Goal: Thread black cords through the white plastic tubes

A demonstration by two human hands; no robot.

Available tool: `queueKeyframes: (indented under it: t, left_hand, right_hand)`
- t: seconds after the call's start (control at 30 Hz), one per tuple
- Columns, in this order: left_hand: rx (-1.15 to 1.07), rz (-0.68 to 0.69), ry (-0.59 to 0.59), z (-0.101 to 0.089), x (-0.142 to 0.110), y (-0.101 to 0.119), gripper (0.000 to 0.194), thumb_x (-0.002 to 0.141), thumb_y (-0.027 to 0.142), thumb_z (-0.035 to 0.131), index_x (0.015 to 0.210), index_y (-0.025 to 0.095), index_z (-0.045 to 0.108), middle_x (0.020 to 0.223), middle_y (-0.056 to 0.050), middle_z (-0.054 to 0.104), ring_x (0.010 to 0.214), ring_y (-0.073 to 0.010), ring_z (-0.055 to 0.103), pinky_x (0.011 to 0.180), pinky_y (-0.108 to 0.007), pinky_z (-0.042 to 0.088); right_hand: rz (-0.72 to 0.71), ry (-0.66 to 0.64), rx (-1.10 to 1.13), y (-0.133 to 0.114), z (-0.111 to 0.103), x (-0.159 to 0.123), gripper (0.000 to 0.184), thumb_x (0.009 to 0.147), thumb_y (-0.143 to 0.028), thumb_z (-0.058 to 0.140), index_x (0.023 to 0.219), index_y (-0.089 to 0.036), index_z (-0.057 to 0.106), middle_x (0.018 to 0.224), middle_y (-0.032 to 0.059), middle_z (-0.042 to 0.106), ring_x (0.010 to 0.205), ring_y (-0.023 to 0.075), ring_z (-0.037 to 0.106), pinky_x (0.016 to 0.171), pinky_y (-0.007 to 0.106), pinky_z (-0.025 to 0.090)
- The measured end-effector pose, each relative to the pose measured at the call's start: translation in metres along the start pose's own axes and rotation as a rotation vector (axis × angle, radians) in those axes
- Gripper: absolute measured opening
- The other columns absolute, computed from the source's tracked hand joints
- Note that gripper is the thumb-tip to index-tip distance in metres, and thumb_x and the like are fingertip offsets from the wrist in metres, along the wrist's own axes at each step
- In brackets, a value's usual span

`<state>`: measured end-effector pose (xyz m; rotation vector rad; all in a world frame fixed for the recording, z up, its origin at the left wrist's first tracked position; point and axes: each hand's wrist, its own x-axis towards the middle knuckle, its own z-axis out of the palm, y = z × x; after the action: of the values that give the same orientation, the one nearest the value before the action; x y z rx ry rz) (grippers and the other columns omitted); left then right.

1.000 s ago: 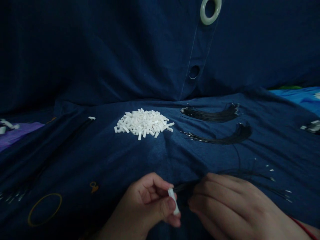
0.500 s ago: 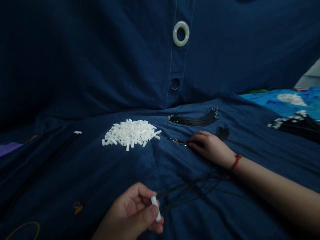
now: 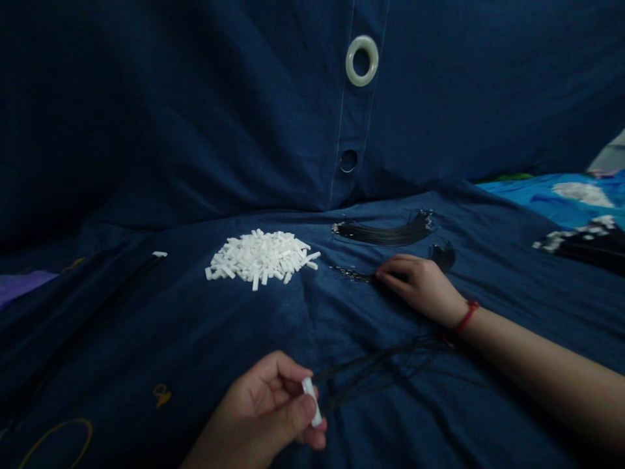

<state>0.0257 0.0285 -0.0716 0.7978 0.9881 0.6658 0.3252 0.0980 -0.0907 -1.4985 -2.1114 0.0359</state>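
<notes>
Far to the left of the white pile [image 3: 262,259], a bit of purple cloth [image 3: 27,288] pokes in at the edge. Closer to the pile, but still left of it, a lone white piece [image 3: 160,254] lies with dark strands trailing from it toward the person. The pile is a heap of many small white pieces, and it sits right on the dark blue cloth [image 3: 205,345]. On the near side of the pile, the left hand [image 3: 273,405] has its thumb and fingers closed on one white block [image 3: 312,402]. Thin black wires [image 3: 375,372] run out from the block to the right; how far they go into it is too small to tell. Behind the pile and to its right, a pale ring [image 3: 362,60] sits on the hanging cloth. Just right of the pile lies a black wire bunch [image 3: 383,232]. A second bunch [image 3: 356,274], nearer the person, lies under the right hand [image 3: 420,284]. That hand's fingers are bent and touch the bunch, but I cannot tell if they pinch any wires. Far right of the pile, more black wires with white ends [image 3: 586,246] lie together.
</notes>
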Motion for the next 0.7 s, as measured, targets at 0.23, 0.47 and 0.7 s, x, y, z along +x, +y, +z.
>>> queueKeyframes:
  t: [0.23,0.47,0.7]
  left_hand:
    - [-0.015,0.006,0.014,0.003,0.000,-0.001,0.023,0.070,0.026,0.079,0.080,0.016,0.061,0.067,0.002,0.066,0.060,-0.0110,0.062,0.059,-0.020,0.049]
    - [-0.136,-0.041,0.004,0.005,-0.004,0.005,0.031,0.062,0.031,0.084,0.080,0.015,0.064,0.068,0.001,0.065,0.062,-0.0120,0.062,0.061,-0.022,0.050]
    - [-0.151,-0.053,0.046,0.007,-0.004,0.009,0.032,0.059,0.032,0.085,0.079,0.016,0.065,0.067,0.001,0.065,0.061,-0.0119,0.061,0.062,-0.022,0.049]
  right_hand:
    - [-0.145,0.297,-0.032,-0.024,-0.022,-0.003,0.009,0.092,-0.022,0.054,0.091,-0.018,0.062,0.087,0.0055,0.065,0.079,0.0167,0.062,0.072,0.032,0.051]
    - [-0.475,0.162,-0.041,-0.104,-0.052,-0.042,0.016,0.093,-0.015,0.050,0.105,-0.018,0.059,0.091,0.0047,0.062,0.083,0.0132,0.059,0.067,0.024,0.047]
    - [-0.449,0.017,0.054,-0.120,-0.023,-0.053,0.021,0.098,-0.017,0.038,0.096,-0.020,0.059,0.079,0.0000,0.063,0.068,0.0120,0.059,0.058,0.024,0.045]
